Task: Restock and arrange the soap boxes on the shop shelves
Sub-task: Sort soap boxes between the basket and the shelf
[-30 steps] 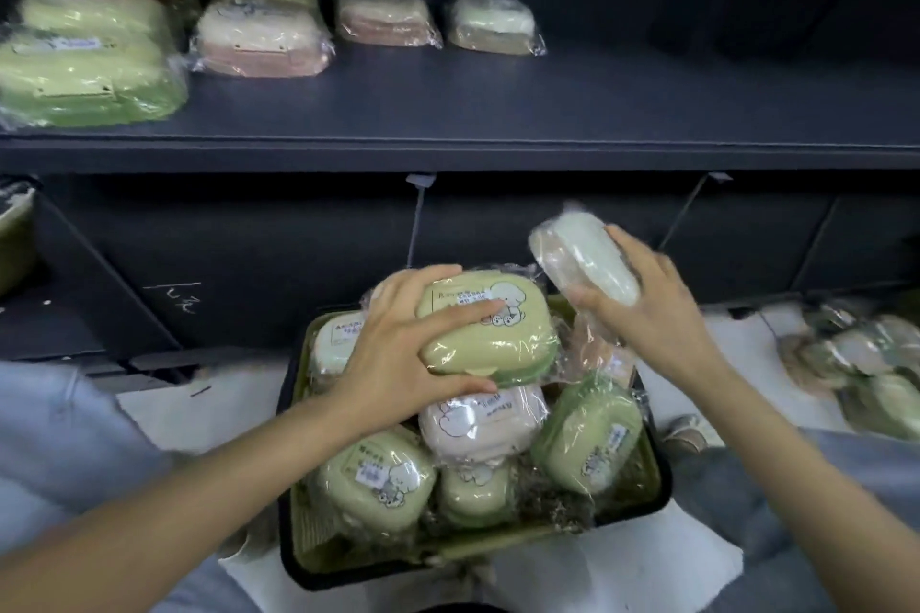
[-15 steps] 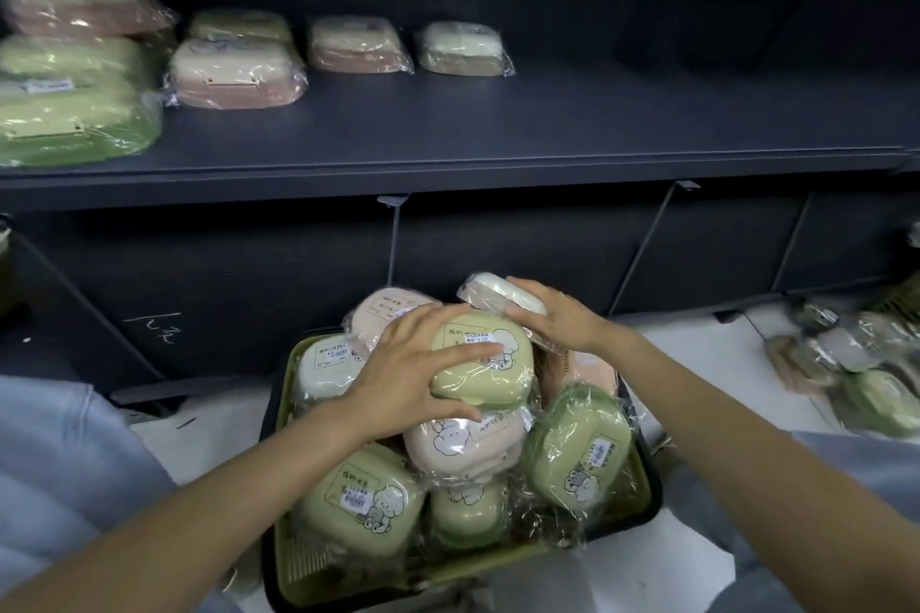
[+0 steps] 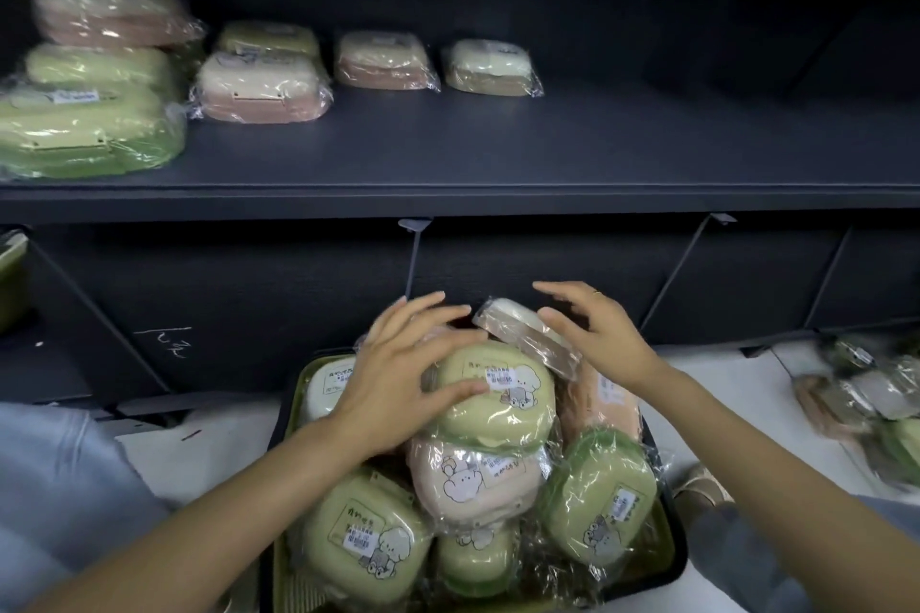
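Soap boxes (image 3: 493, 393) are heaped in a basket (image 3: 669, 567) on the floor below the shelf (image 3: 547, 149), each one wrapped in loose clear film. The left hand (image 3: 393, 378) is laid over the top green box at the far side of the heap, fingers spread wide and nearly straight; no closed grip is seen. The right hand (image 3: 597, 339) is held open just beside a white box (image 3: 522, 334) that is tilted against the basket's far edge, fingers apart, with nothing held; whether the fingertips touch the film cannot be told, since the hand is blurred.

More boxes are lined up at the shelf's left end (image 3: 259, 85), some stacked two high, while the middle and right stretch is bare. Another loose pile (image 3: 876, 408) is seen on the floor at the right.

The step in hand is judged to be picking the next boxes from the heap. Several slips could follow. The film is slick and baggy, so a box taken by the wrap alone may be dropped on the way up. The heap is stacked unevenly, so if the top green box is lifted, the tilted white box may be tipped over the basket's far edge. If both hands are loaded at once, the stacked boxes at the shelf's left end may be knocked during placing.
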